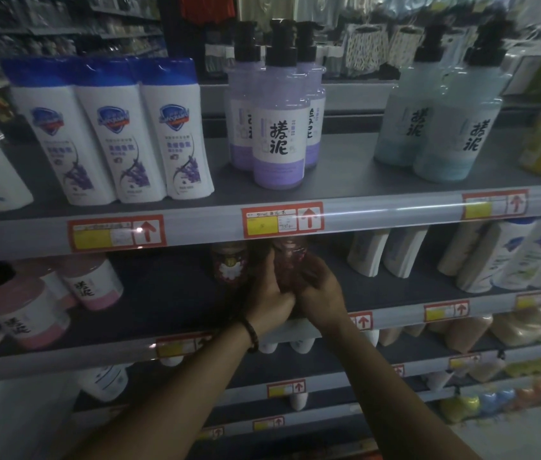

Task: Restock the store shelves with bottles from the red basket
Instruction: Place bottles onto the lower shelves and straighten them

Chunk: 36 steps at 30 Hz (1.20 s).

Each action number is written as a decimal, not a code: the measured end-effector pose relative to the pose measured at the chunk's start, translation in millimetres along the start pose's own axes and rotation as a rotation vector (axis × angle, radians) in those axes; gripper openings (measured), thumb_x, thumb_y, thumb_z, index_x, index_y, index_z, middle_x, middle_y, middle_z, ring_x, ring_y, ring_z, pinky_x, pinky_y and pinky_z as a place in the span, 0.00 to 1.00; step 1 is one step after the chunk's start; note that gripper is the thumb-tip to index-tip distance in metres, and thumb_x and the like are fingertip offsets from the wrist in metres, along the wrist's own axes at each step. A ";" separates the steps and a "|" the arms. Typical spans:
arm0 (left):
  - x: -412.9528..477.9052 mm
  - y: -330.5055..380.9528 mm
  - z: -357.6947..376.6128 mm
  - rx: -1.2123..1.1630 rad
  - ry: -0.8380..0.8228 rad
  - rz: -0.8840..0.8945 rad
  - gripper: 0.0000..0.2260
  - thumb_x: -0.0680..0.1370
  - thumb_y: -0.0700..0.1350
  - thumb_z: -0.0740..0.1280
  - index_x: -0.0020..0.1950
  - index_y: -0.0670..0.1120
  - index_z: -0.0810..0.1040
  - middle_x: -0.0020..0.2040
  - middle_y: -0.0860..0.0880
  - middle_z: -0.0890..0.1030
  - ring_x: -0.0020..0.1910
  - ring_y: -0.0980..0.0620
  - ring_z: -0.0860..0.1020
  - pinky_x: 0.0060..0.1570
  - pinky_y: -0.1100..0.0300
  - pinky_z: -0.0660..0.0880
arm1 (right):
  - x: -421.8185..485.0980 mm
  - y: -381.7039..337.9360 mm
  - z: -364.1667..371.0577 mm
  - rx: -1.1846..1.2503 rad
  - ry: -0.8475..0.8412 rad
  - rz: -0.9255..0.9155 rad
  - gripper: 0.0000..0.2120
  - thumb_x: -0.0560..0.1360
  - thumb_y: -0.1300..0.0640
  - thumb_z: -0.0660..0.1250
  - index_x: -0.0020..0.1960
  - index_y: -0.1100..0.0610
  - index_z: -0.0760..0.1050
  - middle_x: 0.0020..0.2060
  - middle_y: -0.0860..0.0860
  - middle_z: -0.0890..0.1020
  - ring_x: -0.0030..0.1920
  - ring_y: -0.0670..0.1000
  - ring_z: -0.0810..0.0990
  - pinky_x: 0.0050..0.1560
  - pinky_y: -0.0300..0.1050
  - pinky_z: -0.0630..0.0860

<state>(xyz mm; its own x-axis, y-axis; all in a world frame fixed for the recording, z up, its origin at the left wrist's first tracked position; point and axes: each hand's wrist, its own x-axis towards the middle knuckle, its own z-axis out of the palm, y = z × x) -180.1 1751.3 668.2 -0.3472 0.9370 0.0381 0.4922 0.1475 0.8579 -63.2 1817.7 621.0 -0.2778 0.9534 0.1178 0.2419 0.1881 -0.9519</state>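
Observation:
Both my hands reach into the dim second shelf (169, 303). They hold a dark red bottle (290, 260) upright on the shelf board. My left hand (267, 298) wraps its left side, and my right hand (320, 293) curls around its right side. A second dark red bottle (229, 262) with a white flower label stands just left of it. The bottle tops are hidden behind the upper shelf's rail. The red basket is not in view.
The top shelf (345, 180) carries three white blue-capped bottles (113, 134), purple pump bottles (279, 127) and pale blue pump bottles (445, 127). Pink bottles (33, 310) lie at the second shelf's left, white bottles (508, 257) at its right. More shelves run below.

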 end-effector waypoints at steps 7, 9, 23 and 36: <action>-18.6 8.1 1.2 -0.086 -0.042 -0.041 0.34 0.79 0.37 0.69 0.83 0.43 0.58 0.80 0.42 0.66 0.79 0.43 0.66 0.77 0.52 0.65 | 15.6 -8.9 -3.6 -0.056 -0.104 -0.034 0.21 0.80 0.54 0.72 0.71 0.41 0.77 0.61 0.39 0.85 0.62 0.44 0.84 0.65 0.52 0.82; -16.8 7.8 -1.1 -0.134 -0.022 -0.083 0.35 0.78 0.38 0.70 0.82 0.45 0.59 0.79 0.44 0.67 0.78 0.44 0.67 0.75 0.56 0.65 | 17.6 -7.2 -3.2 -0.048 -0.111 -0.032 0.21 0.79 0.52 0.73 0.71 0.41 0.77 0.62 0.40 0.85 0.62 0.44 0.84 0.65 0.53 0.82; 7.3 -10.0 1.1 -0.113 -0.022 -0.111 0.32 0.78 0.43 0.67 0.81 0.54 0.63 0.77 0.47 0.71 0.76 0.45 0.70 0.77 0.49 0.66 | 4.4 -3.1 4.6 0.012 -0.064 -0.031 0.24 0.79 0.54 0.73 0.74 0.45 0.75 0.62 0.39 0.83 0.60 0.38 0.82 0.64 0.45 0.81; 4.4 -9.5 -5.2 -0.078 0.013 -0.088 0.29 0.80 0.35 0.67 0.80 0.41 0.64 0.76 0.41 0.71 0.75 0.41 0.71 0.68 0.60 0.67 | 21.0 -2.1 13.2 0.006 -0.190 -0.054 0.24 0.81 0.52 0.71 0.76 0.41 0.73 0.66 0.38 0.83 0.66 0.42 0.81 0.69 0.52 0.80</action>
<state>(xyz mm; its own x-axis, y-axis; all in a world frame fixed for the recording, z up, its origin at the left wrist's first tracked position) -190.4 1752.4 662.9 -0.3969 0.9173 -0.0325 0.3962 0.2031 0.8954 -81.9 1834.2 621.7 -0.4606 0.8802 0.1142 0.2160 0.2360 -0.9475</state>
